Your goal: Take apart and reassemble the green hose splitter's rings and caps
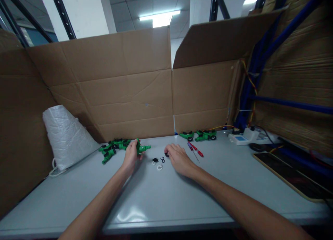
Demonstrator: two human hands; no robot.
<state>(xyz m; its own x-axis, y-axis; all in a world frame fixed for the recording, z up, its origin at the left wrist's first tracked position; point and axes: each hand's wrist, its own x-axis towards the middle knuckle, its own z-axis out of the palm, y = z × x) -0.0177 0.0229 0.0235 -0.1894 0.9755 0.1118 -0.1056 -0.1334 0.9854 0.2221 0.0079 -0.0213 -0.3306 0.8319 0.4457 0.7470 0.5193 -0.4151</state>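
My left hand [132,154] is closed around a green toy piece [144,148] with a knobbed end that points right. Just left of that hand lies a cluster of green and black toy parts [108,152]. My right hand [178,157] has its fingers bent together over a small black piece [166,154] at the tabletop. Between the hands are a small black part [155,160], black rings [162,159] and a white ring-like piece [159,167]. Right of my right hand lie screwdrivers with red handles [199,153].
Green toy vehicles with black wheels [205,135] stand near the back cardboard wall [130,104]. A white wrapped bundle [67,139] leans at the left. At the right are a power strip [240,139] and a dark flat tray-like object [288,174] on the grey table [166,205].
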